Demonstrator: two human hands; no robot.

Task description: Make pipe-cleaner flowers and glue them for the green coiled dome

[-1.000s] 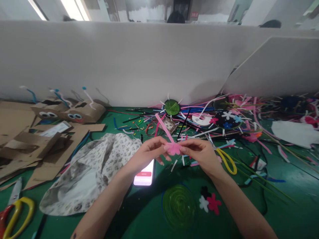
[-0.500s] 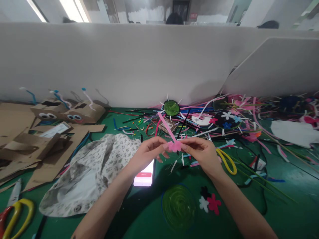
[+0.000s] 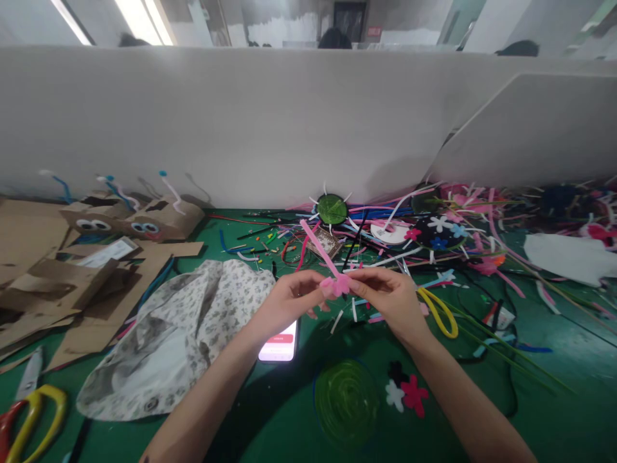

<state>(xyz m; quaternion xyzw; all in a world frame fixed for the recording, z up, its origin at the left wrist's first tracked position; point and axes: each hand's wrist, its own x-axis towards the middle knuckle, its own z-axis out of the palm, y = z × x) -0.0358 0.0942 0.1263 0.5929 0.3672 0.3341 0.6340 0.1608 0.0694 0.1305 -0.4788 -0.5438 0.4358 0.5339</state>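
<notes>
While the left hand pinches one edge of a pink flower above the green table, the right hand grips its opposite edge, and a pink strip slants up from the flower.

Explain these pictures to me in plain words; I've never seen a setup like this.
There's no machine: one head-worn camera takes every picture, looking forward and down at the wearer's own left hand and right hand, both bare. Together they hold a pink flower, with a pink strip slanting up from it. Nearer on the green table lie a green disc and three small flowers: black, white and deep pink. A lit phone is partly hidden. Leftward are patterned cloth, cardboard pieces and scissors; farther back, a jumble of coloured strips.
</notes>
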